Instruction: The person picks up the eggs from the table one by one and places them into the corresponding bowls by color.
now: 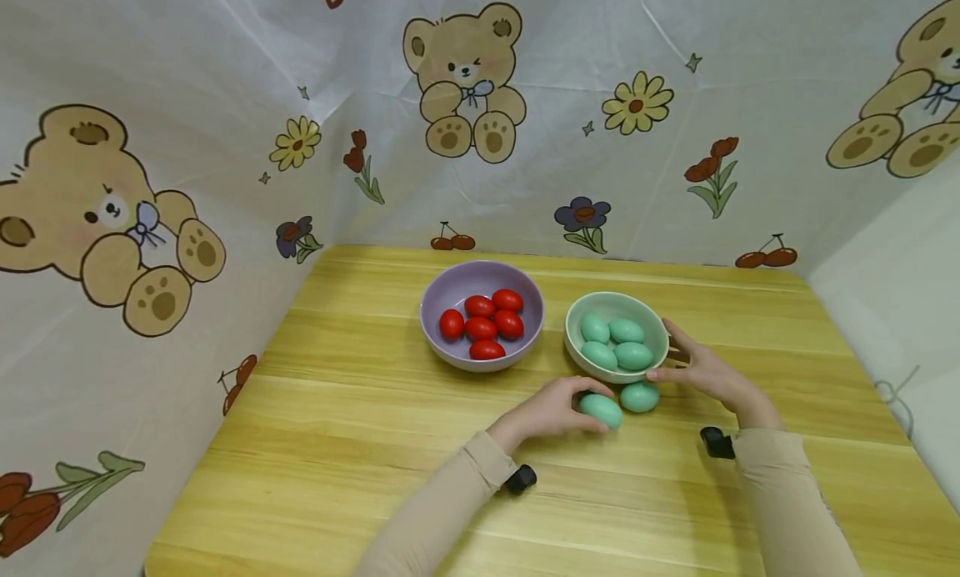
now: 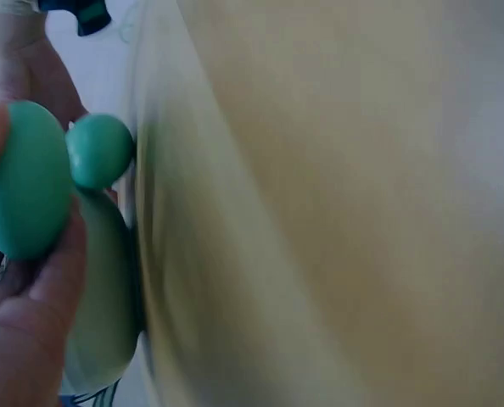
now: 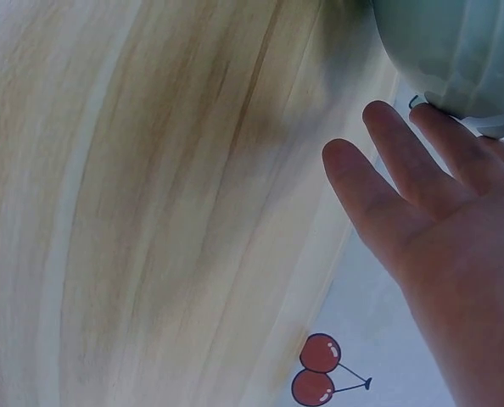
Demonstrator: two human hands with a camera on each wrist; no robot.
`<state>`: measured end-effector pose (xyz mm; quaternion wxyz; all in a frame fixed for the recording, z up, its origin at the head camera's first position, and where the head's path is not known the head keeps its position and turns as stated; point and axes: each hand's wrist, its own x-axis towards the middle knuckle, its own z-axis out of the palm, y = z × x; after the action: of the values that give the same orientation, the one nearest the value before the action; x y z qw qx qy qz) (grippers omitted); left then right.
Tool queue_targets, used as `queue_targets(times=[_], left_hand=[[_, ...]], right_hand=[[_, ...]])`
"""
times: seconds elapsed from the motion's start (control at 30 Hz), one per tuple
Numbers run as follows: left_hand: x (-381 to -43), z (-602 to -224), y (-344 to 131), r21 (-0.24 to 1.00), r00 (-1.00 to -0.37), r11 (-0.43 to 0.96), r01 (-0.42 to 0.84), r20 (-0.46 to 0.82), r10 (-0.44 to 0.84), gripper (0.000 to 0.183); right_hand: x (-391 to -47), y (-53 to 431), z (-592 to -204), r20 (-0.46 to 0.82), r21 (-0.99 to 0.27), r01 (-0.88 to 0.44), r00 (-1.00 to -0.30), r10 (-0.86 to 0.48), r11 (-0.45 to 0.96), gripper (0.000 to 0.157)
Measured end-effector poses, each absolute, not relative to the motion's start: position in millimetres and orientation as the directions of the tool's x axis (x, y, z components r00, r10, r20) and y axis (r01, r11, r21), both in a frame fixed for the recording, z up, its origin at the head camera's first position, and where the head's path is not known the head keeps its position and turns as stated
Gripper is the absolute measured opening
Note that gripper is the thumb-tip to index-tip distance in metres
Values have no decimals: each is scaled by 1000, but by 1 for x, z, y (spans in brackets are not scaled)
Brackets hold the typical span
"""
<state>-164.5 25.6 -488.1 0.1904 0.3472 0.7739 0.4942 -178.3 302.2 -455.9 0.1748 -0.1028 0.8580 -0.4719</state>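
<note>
My left hand (image 1: pixel 557 412) grips a green egg (image 1: pixel 601 411) between thumb and fingers, in front of the light green bowl (image 1: pixel 576 353). That egg (image 2: pixel 27 180) fills much of the left edge of the left wrist view. Another green egg (image 1: pixel 640 397) lies on the table right against the front of the bowl. Several green eggs (image 1: pixel 626 331) sit inside the bowl. At the bowl's right side is my right hand (image 1: pixel 708 373), thumb at the rim and fingers along the wall. In the right wrist view its fingers (image 3: pixel 396 161) stretch out nearly straight beside the bowl (image 3: pixel 456 59).
A purple bowl (image 1: pixel 429 331) with several red eggs (image 1: pixel 481 328) stands left of the green bowl. The wooden table (image 1: pixel 337 444) meets a white sheet printed with bears and flowers (image 1: pixel 525 202) at its back and left. Black wrist cameras (image 1: pixel 521 479) sit at both sleeves.
</note>
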Motion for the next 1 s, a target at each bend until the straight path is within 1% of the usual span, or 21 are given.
queue_targets(times=[0.1, 0.27, 0.43, 0.53, 0.77, 1.0], left_hand=[[-172, -477, 27, 903, -670, 230, 363, 81, 738, 46], [-188, -457, 33, 895, -665, 194, 401, 140, 733, 47], [-202, -442, 42, 904, -677, 189, 383, 135, 724, 48], [-211, -437, 49, 896, -701, 220, 386, 130, 702, 48], [-230, -437, 64, 859, -792, 357, 367, 87, 604, 47], [-239, -438, 76, 825, -827, 449, 343, 38, 560, 45]], right_hand=[[-178, 303, -456, -205, -845, -8, -918, -339, 534, 99], [-177, 303, -456, -209, -843, -4, -919, -335, 538, 98], [-177, 303, -455, -211, -843, -5, -917, -339, 539, 98], [-177, 303, -455, -205, -847, -8, -917, -342, 531, 98], [-177, 301, -454, -201, -850, -11, -917, -344, 527, 97], [-177, 301, -454, -214, -849, 6, -918, -335, 528, 97]])
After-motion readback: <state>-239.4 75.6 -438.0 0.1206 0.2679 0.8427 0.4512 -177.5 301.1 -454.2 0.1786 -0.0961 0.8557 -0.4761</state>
